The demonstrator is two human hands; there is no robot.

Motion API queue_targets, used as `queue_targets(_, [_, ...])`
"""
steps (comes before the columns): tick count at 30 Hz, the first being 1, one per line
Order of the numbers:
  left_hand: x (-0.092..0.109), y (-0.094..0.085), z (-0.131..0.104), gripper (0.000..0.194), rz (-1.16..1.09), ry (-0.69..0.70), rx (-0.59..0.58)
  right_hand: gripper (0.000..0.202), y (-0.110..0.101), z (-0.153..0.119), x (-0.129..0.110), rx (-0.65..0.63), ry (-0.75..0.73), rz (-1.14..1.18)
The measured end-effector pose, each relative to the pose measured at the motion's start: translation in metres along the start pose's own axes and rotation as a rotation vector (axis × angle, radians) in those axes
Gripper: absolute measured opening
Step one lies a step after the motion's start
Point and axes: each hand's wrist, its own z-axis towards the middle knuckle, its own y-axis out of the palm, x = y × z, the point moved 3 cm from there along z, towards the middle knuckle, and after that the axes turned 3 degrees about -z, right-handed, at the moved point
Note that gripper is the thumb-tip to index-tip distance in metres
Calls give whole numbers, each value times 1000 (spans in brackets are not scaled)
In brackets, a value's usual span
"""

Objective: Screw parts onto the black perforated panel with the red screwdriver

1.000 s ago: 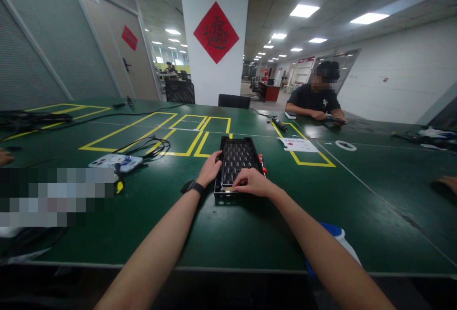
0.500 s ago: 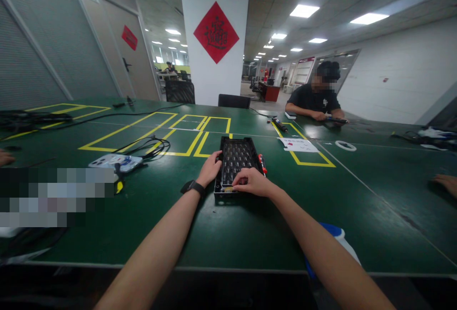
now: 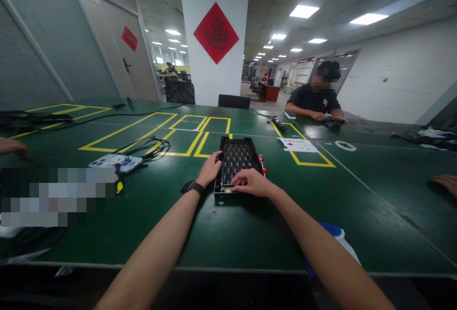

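A black case [image 3: 237,155] with rows of small bits lies on the green table in front of me. My left hand [image 3: 210,169], with a dark band at the wrist, grips the case's left edge. Over the near right part of the case is my right hand [image 3: 252,182], its fingers pinched together; what they hold, if anything, is too small to make out. A small yellowish piece [image 3: 227,190] lies in the near compartment beside my right fingertips. Something red [image 3: 263,163] shows along the case's right side.
Left on the green table [image 3: 257,243] are a phone [image 3: 116,161] and black cables [image 3: 155,145]. To the right lie a paper sheet [image 3: 299,145], a tape roll [image 3: 345,145] and a blue-white object [image 3: 339,236]. A person [image 3: 316,93] sits across; others' hands show at both sides.
The other person's hand at the left edge has come further into view. My own hands and the case have barely moved.
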Motion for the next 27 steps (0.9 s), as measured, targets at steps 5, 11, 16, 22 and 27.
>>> queue_targets(5, [1,0,0,49,-2,-5,9,27,-2,0,-2,18,-8,-46])
queue_targets(11, [0,0,0,49,-8,-2,7,24,-3,1,-3,14,-48,-155])
queue_targets(16, [0,1,0,49,-10,-1,5,22,-2,0,-2,9,-67,-164])
queue_targets(22, [1,-1,-1,50,-14,-17,0,21,-3,0,-3,24,-54,-156])
queue_targets(27, [2,-1,-1,55,-53,-43,-15,20,-4,1,-3,33,-42,-170])
